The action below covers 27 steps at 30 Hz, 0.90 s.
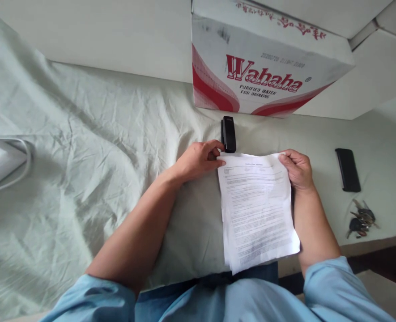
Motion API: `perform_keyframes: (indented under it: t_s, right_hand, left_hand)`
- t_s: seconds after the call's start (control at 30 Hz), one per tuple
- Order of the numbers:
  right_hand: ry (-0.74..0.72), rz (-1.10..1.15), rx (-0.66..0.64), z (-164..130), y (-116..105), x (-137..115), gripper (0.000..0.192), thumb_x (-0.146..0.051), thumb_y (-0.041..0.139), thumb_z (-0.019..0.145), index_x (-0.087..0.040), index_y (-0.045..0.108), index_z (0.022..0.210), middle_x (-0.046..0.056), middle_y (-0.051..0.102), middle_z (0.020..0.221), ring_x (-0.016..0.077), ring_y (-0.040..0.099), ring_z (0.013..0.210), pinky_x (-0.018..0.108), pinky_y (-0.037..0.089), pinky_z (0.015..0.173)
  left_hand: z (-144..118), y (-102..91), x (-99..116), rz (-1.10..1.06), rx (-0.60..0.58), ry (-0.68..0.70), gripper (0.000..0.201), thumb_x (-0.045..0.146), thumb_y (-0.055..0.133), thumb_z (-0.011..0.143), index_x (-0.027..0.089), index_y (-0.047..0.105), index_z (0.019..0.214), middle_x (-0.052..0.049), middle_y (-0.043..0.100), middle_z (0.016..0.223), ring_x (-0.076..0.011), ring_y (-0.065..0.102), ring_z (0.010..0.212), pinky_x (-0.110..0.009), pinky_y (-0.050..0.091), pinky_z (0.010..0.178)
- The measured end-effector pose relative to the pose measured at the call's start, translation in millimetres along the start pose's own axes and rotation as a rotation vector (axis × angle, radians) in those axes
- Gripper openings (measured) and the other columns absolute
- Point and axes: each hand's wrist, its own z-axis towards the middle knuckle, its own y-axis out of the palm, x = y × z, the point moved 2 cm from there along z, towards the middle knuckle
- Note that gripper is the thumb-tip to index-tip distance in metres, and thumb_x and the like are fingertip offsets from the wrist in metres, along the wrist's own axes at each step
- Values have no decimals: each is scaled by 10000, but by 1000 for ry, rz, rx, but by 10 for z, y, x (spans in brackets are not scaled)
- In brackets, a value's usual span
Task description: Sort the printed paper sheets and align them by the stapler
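Several thin printed paper sheets (258, 210) are spreading loosely fanned, edges wavy, near side, right of centre. Right hand (297, 169) is pinching their far right corner, fingers folded. Left hand (199, 158) is resting half-curled, thumb touching the far left corner; cannot tell whether it is gripping. Glossy black oblong stapler (229, 134) is lying just beyond, on rumpled pale-green cloth (100, 134). Smooth printed carton (268, 53) is standing farther off.

Soft, diffuse light falls across a wrinkled pale-green cloth (93, 112), gently shading its folds, as white printed paper sheets (258, 210) show brightest, their small type blurred beyond reading. Wide-angle distortion stretches light-blue fabric sleeves (93, 295) low in frame; the lower right is dim.
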Motion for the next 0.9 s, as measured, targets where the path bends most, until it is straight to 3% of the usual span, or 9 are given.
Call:
perform_keyframes:
  t_s: [0.13,0.33,0.47,0.53,0.63,0.73,0.9]
  right_hand:
    - [63,24,-53,-50,31,-78,441,-655,934,693,-246,785,766,-5,671,629,147,530,523,302,416,516]
    - [76,149,7,-101,47,-149,526,-709,962,582,-262,720,718,-1,640,575,152,501,456,305,382,449]
    - [67,214,16,-150,1,-119,497,-684,949,629,-275,683,723,6,661,607,176,550,489,321,407,456]
    - [60,290,-18,-179,-1,-104,454,-642,939,678,-277,675,728,2,664,623,178,569,513,323,430,477]
    - [82,309,-48,-193,24,-97,426,-627,921,713,-283,674,758,-2,659,634,179,563,515,327,437,482]
    - [102,188,19,-158,59,-114,447,-670,888,736,-281,678,796,2,649,641,176,543,514,328,428,481]
    - [27,121,127,-48,131,-102,466,-668,915,717,-258,709,796,-12,639,667,145,520,549,305,428,538]
  left_hand:
    - [4,-15,4,-41,-52,-10,414,368,813,780,216,738,1158,-44,807,1030,-193,716,851,-314,563,809]
    - [-9,-46,0,-144,-153,11,329,417,777,827,195,746,1068,-10,728,817,-176,672,758,-301,529,727]
    - [-52,-103,47,-146,-159,26,462,495,829,809,200,772,1160,23,626,722,-164,597,689,-291,473,654]
    - [-84,-120,91,-206,-205,32,548,523,848,803,205,764,1242,-3,677,783,-179,634,726,-296,495,661]
    - [-125,-107,145,-356,-294,38,602,505,876,782,232,751,1303,-80,786,1048,-226,733,906,-322,577,760]
    - [-128,-73,131,-442,-271,18,471,517,849,811,210,787,1164,-93,804,1066,-232,754,931,-331,597,786]
    - [-80,-44,24,-354,-181,-54,338,518,781,859,186,787,919,-45,754,797,-190,689,729,-302,536,653]
